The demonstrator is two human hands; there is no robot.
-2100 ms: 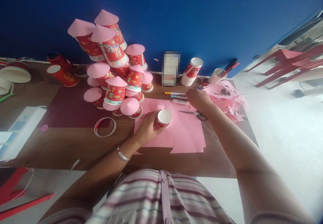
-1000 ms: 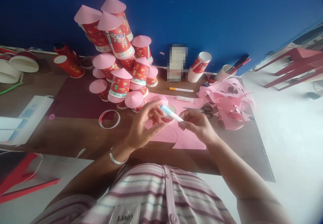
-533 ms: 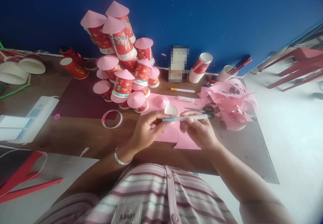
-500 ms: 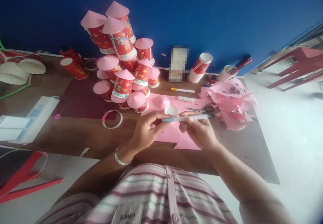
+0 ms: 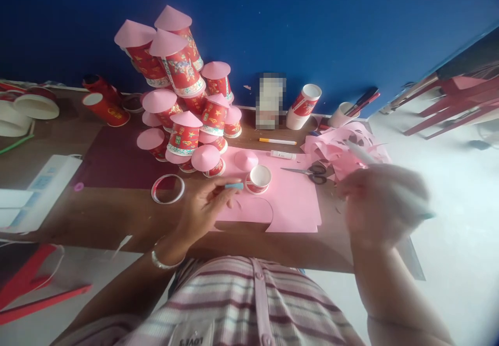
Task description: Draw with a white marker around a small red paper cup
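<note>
Uncapping the pen: cap and pen are now pulled apart.
Left hand (image 5: 202,208) is pinching the cap (image 5: 234,185) at its fingertips, just before the cup (image 5: 260,178); right hand (image 5: 384,203), blurred, is gripping the pen (image 5: 364,155) well off to the right.

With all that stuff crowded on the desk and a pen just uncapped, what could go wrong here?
1. The right hand is a blur, holding the pen out past the table edge; the open tip might mark skin or clothes.
2. The small cap sits loosely in the left hand fingertips and could drop among the clutter.
3. The cup tower leans, stacked high beside the left hand; a bump might topple it.
</note>
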